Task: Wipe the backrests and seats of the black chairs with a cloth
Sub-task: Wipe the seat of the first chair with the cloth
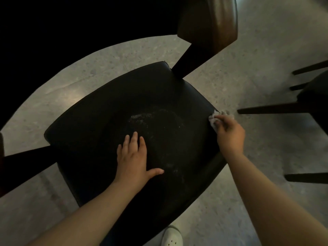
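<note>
Speckled floor [266, 41] under black seat [99, 121]. Left hand [134, 159] flat, fingers spread, mid-seat; right hand [229, 134] grips cloth [213, 118] at seat's right edge. Step: seat wiping. Next probably sweep cloth inward across dusty centre.

left hand [134, 157] flat on seat [92, 125] | right hand [229, 134] presses cloth [213, 118] at seat edge

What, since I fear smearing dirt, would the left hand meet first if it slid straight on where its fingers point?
Probably the pale speckled patch on the seat, just beyond the fingertips of the left hand; nothing else lies between.
</note>
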Tool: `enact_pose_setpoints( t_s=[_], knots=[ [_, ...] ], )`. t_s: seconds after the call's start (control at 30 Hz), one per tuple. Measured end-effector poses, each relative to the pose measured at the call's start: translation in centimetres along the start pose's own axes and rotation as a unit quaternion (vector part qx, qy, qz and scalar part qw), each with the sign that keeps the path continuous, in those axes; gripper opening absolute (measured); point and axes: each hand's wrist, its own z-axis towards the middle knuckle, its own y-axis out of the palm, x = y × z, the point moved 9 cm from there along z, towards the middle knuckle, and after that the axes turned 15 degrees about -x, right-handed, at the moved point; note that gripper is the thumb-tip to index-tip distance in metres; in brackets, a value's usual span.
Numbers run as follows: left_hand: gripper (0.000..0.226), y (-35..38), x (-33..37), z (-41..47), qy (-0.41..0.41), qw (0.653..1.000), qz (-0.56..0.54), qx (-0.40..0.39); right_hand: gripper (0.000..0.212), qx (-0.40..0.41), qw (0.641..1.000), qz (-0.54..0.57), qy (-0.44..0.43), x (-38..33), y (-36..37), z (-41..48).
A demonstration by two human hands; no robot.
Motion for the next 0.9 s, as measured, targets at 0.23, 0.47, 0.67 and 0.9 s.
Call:
enact_pose_setpoints(
  t_s=[0.23,0.47,0.67,0.9],
  knots=[
    [0.117,0.3,0.3,0.3,-0.013,1.000,0.013,-0.008,0.023,-0.082,0.996,-0.020,-0.033,-1.4,3.1,-4.0],
    [0.117,0.3,0.6,0.4,-0.017,0.999,0.022,-0.016,0.025,-0.013,0.999,-0.010,-0.047,-1.0,-1.2,-2.7],
    [0.118,0.4,0.5,0.5,-0.030,0.999,0.034,-0.005,0.028,-0.007,1.000,0.008,0.001,1.3,-0.6,-2.4],
    [0.118,0.2,0.6,0.4,-0.039,0.998,0.043,0.003,0.026,-0.067,0.996,-0.023,-0.054,-0.4,0.9,-6.2]
  ],
)
